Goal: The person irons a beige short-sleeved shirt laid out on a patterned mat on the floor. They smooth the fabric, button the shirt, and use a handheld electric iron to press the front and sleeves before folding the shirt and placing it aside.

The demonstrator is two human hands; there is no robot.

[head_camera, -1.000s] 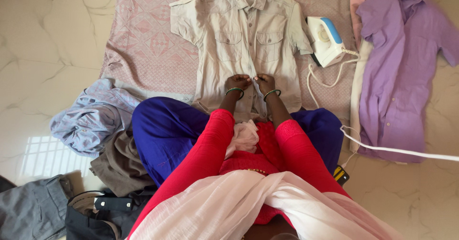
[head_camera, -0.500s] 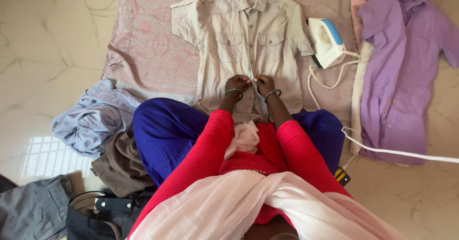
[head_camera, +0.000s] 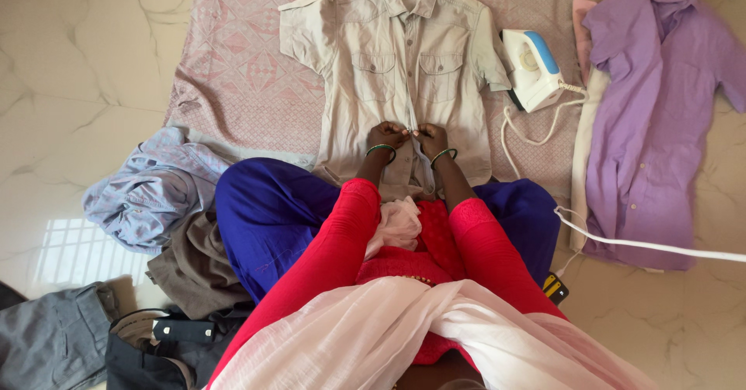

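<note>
A white marble floor [head_camera: 85,56] is shown, over which a pink patterned cloth [head_camera: 233,64] has been spread as a working surface. At the centre, the left hand [head_camera: 386,136] and the right hand [head_camera: 432,137] are pinched narrowly on the button placket of a beige short-sleeved shirt [head_camera: 365,118], fingertips almost touching at the front opening below the two chest pockets; whether a button is held between them cannot be told. The shirt is laid flat, front up, on the cloth; its long axis runs away from the person, collar at the far end, hem at the lap. Just beside its sleeve a white and blue electric iron [head_camera: 531,65] is stood, its white cord [head_camera: 645,244] trailing across the floor. A lilac shirt [head_camera: 653,118] is laid out further on that side; a crumpled pale blue shirt [head_camera: 148,192] and darker garments [head_camera: 155,336] are heaped on the other. As a judgement, the placket could be pulled askew and creased by uneven tension, and the cord could be snagged, toppling the iron.
</note>
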